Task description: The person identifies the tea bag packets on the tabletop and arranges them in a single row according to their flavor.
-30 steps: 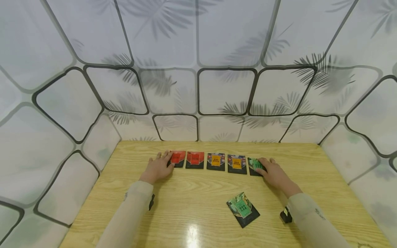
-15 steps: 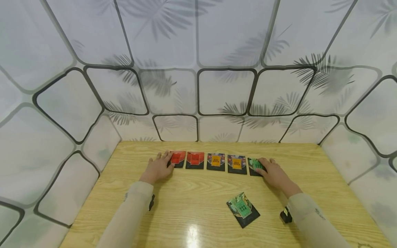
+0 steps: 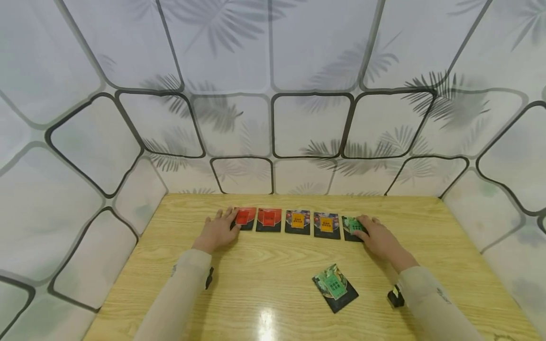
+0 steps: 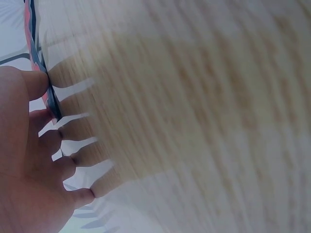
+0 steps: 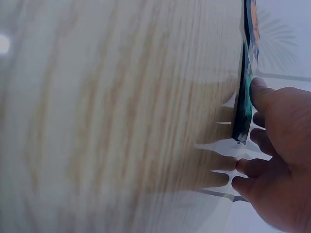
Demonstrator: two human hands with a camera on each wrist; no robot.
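Observation:
Five-wide, or several, flat packets lie in a row: a red packet (image 3: 244,219) at the left end, another red packet (image 3: 268,220), two dark packets with orange labels, and a green-labelled packet (image 3: 352,227) at the right end. My left hand (image 3: 215,233) rests with spread fingers at the left edge of the end red packet, thumb by its lower corner. Across the right part of the green-labelled packet lies my right hand (image 3: 379,240), fingertips and thumb touching it. In the right wrist view the thumb of the right hand (image 5: 286,141) sits on that packet's face.
Nearer to me, a second green-labelled packet (image 3: 335,288) lies turned at an angle on the wooden table (image 3: 256,274). A patterned curtain (image 3: 311,128) stands along the table's back edge and both sides. Wrist cameras hang under both sleeves.

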